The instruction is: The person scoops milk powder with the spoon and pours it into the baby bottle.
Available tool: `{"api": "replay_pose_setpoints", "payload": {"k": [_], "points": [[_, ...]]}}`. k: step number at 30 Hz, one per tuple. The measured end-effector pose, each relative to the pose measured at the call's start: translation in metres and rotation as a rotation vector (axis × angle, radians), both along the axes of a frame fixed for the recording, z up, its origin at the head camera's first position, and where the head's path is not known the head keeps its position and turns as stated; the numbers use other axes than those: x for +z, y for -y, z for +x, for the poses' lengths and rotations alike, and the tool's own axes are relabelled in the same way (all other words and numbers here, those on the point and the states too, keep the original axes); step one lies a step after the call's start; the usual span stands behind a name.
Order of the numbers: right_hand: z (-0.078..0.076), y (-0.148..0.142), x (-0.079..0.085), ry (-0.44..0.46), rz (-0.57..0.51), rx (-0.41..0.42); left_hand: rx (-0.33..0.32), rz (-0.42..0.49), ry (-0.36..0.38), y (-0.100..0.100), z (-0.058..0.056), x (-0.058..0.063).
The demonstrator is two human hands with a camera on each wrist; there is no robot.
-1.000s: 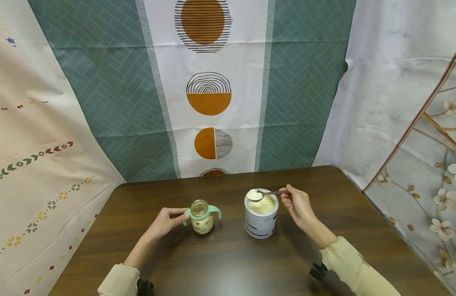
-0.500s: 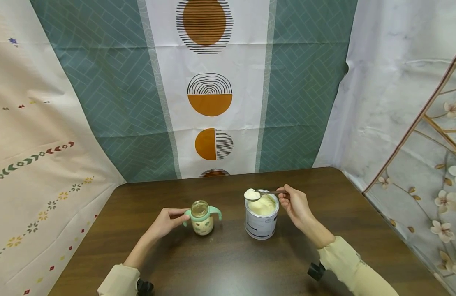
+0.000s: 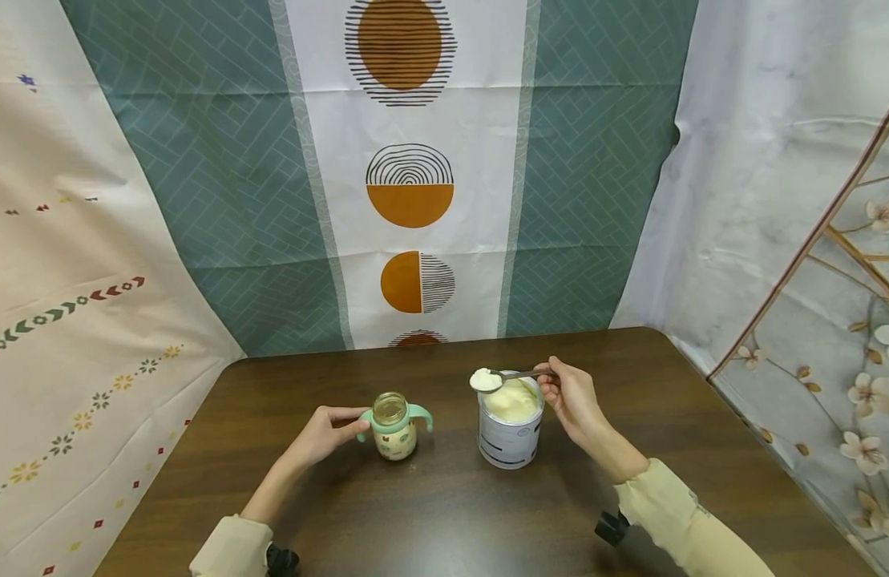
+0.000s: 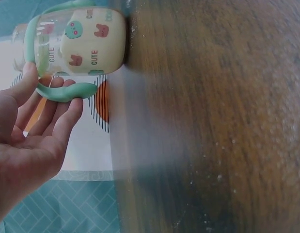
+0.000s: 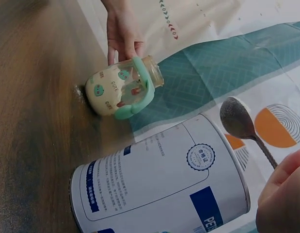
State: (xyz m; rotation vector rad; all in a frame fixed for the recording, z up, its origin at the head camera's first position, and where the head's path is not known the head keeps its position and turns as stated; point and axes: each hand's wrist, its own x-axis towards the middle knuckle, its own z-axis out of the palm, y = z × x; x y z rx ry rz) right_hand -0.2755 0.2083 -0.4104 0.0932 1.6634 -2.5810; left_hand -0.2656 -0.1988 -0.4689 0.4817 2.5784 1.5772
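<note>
My left hand (image 3: pixel 327 437) grips the green handle (image 4: pixel 67 91) of a small clear baby bottle (image 3: pixel 395 439), thumb at the collar and fingers round the handle. The bottle stands upright and uncapped on the table, with pale powder filling much of its lower part in the left wrist view. My right hand (image 3: pixel 570 397) pinches the handle of a metal spoon (image 5: pixel 237 119). A heap of cream-coloured powder (image 3: pixel 485 379) sits in the spoon's bowl, held over the left rim of the milk powder can (image 3: pixel 507 443). That can is open and shows pale powder near its top.
The dark wooden table (image 3: pixel 444 513) carries the bottle on the left and the can on the right, with a gap between them. Patterned cloths (image 3: pixel 581 240) hang behind the table and at both sides. A little spilled powder (image 5: pixel 79 92) lies by the bottle's base.
The right hand has drifted left with the heaped spoon, from over the can's opening to its left rim. The left hand and the bottle stay in place.
</note>
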Motion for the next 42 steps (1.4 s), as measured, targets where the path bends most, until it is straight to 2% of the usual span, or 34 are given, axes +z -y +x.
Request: {"api": "replay_pose_setpoints", "payload": {"k": [15,29,36,38,42], "points": [[-0.003,0.007,-0.001,-0.025,-0.015,0.048,-0.024,0.0,-0.016,0.001,0.0,-0.001],[0.0,0.016,0.005,-0.017,-0.066,0.058,-0.008,-0.012,-0.026,-0.001,0.0,0.0],[-0.001,0.022,0.008,-0.024,-0.066,0.072,-0.038,0.023,-0.091,-0.001,0.001,0.0],[0.0,0.023,0.008,-0.026,-0.065,0.074,-0.037,0.024,-0.092,-0.001,0.001,0.0],[0.0,0.027,0.008,-0.03,-0.059,0.09,-0.009,0.007,-0.03,-0.001,0.001,0.001]]}}
